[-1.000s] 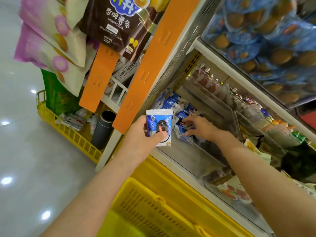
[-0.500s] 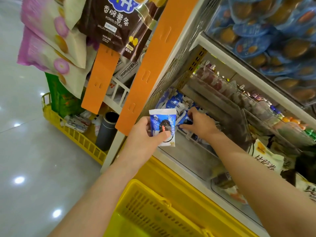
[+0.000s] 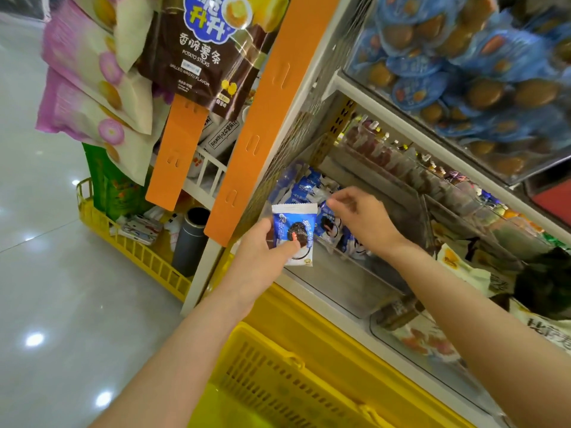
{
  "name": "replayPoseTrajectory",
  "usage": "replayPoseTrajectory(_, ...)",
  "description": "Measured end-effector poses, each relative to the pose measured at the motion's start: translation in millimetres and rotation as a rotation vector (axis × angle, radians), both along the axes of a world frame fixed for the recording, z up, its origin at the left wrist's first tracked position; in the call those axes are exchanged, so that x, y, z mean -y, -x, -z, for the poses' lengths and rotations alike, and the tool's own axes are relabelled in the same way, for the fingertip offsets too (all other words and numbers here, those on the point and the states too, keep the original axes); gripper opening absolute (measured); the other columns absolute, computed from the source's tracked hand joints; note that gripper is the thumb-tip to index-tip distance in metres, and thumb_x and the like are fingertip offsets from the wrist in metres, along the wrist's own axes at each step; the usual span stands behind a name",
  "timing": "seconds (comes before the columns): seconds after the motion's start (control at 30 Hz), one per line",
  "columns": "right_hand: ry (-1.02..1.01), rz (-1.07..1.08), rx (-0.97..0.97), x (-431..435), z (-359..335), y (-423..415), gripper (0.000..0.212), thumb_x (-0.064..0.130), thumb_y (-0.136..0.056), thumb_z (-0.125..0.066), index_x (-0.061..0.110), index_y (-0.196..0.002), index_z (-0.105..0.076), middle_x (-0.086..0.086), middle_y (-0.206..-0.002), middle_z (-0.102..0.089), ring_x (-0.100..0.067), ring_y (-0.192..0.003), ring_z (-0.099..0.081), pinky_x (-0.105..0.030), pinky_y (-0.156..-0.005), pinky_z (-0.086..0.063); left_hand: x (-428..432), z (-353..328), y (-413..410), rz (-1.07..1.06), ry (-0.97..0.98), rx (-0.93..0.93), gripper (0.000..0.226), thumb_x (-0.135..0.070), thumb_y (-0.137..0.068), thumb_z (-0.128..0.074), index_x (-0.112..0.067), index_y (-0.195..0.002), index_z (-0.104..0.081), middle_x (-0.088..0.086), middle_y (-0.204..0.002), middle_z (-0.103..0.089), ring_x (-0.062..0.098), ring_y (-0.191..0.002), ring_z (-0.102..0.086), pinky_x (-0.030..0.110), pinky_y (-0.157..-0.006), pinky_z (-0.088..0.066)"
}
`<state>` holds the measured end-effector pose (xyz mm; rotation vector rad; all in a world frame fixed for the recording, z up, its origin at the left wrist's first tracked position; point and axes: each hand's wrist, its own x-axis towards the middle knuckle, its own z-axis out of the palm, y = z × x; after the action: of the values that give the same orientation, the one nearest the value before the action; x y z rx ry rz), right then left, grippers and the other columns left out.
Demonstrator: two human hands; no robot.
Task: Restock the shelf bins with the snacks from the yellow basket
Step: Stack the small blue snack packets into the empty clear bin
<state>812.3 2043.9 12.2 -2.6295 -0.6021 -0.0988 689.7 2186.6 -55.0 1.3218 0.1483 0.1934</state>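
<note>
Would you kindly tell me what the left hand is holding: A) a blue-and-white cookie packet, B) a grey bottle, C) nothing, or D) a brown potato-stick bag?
A: the left hand grips a blue-and-white cookie packet, thumb across its front.

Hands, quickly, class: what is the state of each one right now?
Left hand: holds a blue-and-white snack packet.
Right hand: open, holding nothing.

The hanging brown bag (image 3: pixel 197 57) reads "POTATO STICKS" and "GRILLED WAGYU FLAVOR"
</note>
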Motion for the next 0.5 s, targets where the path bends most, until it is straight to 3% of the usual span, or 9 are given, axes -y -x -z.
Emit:
replayPoseTrajectory(0.07, -0.185, -0.045, -0.225, -0.8, -9.4, 32.4, 0.024, 0.04, -0.095, -0.045, 0.023, -0.095, -0.062, 0.001, -0.101, -0.068, -0.009, -0.087, -0.065, -0.028, -0.079, -0.056, 4.9, 0.3, 1.9, 0.019, 0.034, 0.024, 0.025, -0.013, -0.086, -0.063, -0.03, -0.101, -0.051, -0.011, -0.099, -0.063, -0.006, -0.082, -0.062, 0.004, -0.054, -0.045)
replayPoseTrajectory(0.17, -0.237, -0.168, -0.392, 4.5, -11.7, 70.0, 0.011, 0.031, -0.091, -0.056, 0.028, -0.099, -0.063, 0.007, -0.097, -0.071, -0.004, -0.088, -0.067, -0.018, -0.079, -0.055, 15.5, 0.3, 6.5, 0.053, 0.079, 0.062, 0.026, -0.014, -0.086, -0.063, -0.026, -0.106, -0.051, -0.008, -0.104, -0.064, -0.004, -0.086, -0.064, 0.008, -0.061, -0.049)
replayPoseTrajectory(0.27, -0.264, -0.201, -0.356, 12.7, -14.8, 87.5, 0.028, 0.016, -0.086, -0.065, 0.038, -0.1, -0.055, 0.015, -0.1, -0.068, -0.002, -0.094, -0.065, -0.017, -0.083, -0.052, 27.9, -1.4, 9.4, 0.052, 0.027, 0.095, 0.023, -0.017, -0.086, -0.064, -0.028, -0.102, -0.052, -0.01, -0.103, -0.063, 0.0, -0.09, -0.063, 0.012, -0.068, -0.052)
replayPoseTrajectory(0.37, -0.224, -0.227, -0.277, 22.3, -27.0, 92.8, 0.034, 0.011, -0.085, -0.065, 0.037, -0.102, -0.052, 0.014, -0.103, -0.066, 0.001, -0.088, -0.065, -0.013, -0.07, -0.052, 33.1, -7.9, 9.9, 0.02, -0.139, 0.175, 0.02, -0.02, -0.086, -0.063, -0.033, -0.097, -0.053, -0.014, -0.099, -0.061, -0.002, -0.092, -0.06, 0.011, -0.073, -0.049)
replayPoseTrajectory(0.43, -0.31, -0.129, -0.244, 32.2, -39.5, 84.9, 0.031, 0.014, -0.085, -0.066, 0.03, -0.107, -0.051, 0.006, -0.11, -0.067, 0.002, -0.084, -0.066, -0.014, -0.065, -0.052, 29.5, -12.3, 7.9, -0.028, -0.317, 0.236, 0.022, -0.022, -0.088, -0.059, -0.03, -0.109, -0.053, -0.017, -0.103, -0.058, -0.006, -0.093, -0.055, 0.008, -0.079, -0.044)
replayPoseTrajectory(0.5, -0.279, 0.041, -0.132, 42.7, -52.1, 68.7, 0.038, 0.023, -0.083, -0.068, 0.019, -0.116, -0.049, 0.001, -0.116, -0.065, -0.007, -0.092, -0.066, -0.025, -0.078, -0.054, 22.3, -15.4, 2.5, -0.103, -0.568, 0.278, 0.034, -0.025, -0.091, -0.054, -0.024, -0.124, -0.048, -0.016, -0.113, -0.053, -0.002, -0.104, -0.05, 0.015, -0.091, -0.039)
